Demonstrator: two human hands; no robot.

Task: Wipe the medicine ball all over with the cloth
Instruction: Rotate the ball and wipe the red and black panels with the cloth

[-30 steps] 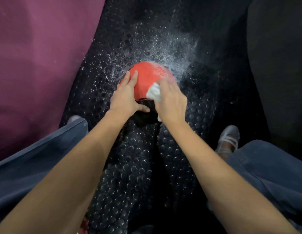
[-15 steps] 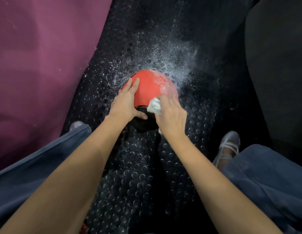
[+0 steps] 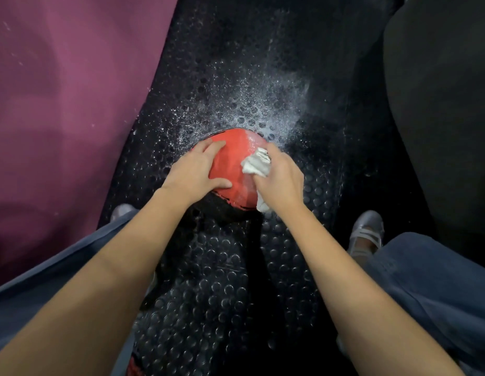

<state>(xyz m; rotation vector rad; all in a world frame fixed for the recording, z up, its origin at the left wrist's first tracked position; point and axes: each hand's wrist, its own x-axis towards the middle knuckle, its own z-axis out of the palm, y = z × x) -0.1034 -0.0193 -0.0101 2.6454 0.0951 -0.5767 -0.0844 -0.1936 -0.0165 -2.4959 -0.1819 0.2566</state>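
Observation:
A red and black medicine ball (image 3: 231, 169) sits on a black studded rubber mat (image 3: 222, 267). Its red part faces up and shines wet on the right. My left hand (image 3: 193, 172) lies flat against the ball's left side, fingers spread. My right hand (image 3: 279, 180) grips a crumpled white cloth (image 3: 256, 165) and presses it on the ball's upper right side. A tail of the cloth hangs out below the hand. The ball's black underside is mostly in shadow.
White droplets or powder are scattered on the mat (image 3: 249, 104) beyond the ball. A purple surface (image 3: 59, 104) lies at the left, a dark padded shape (image 3: 447, 104) at the right. My knees in blue trousers and a grey shoe (image 3: 366, 234) frame the ball.
The ball has turned so more red surface faces me. My right hand has slid the cloth to the ball's upper right. My left hand keeps bracing the left side.

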